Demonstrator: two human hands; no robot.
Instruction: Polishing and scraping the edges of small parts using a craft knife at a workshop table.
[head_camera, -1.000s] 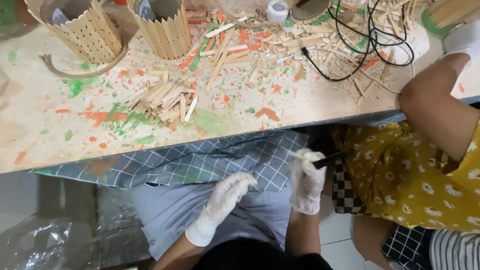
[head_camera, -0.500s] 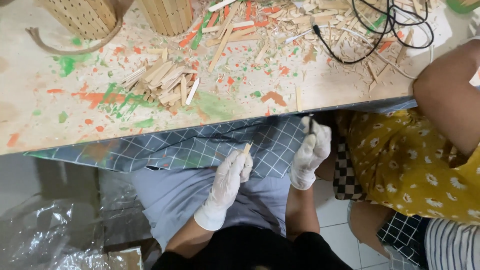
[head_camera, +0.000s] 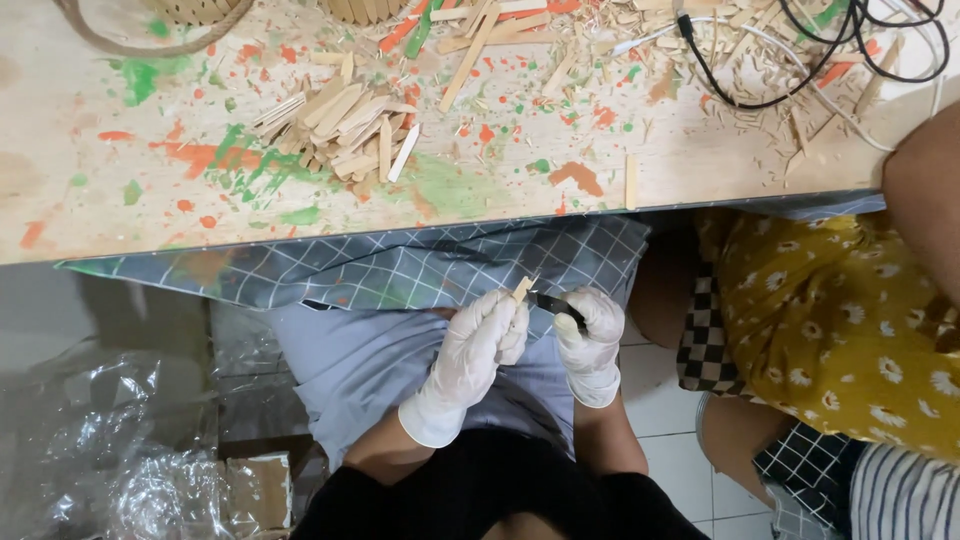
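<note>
Gloved hands work a small wooden stick with a dark blade, held over the lap below the table edge.

Left to right: crumpled clear plastic (head_camera: 110, 450) lies on the floor. On the paint-spattered table (head_camera: 120, 215) sits a pile of wooden sticks (head_camera: 340, 125). The left hand (head_camera: 480, 345), in a white glove, has its fingers pressed together, pinching the wooden stick (head_camera: 521, 290). The right hand (head_camera: 592, 335) is closed around the dark blade (head_camera: 550, 302), whose tip touches the stick. Black cables (head_camera: 800, 50) lie at the table's far right, and another person in yellow flowered cloth (head_camera: 820, 310) sits alongside.
</note>
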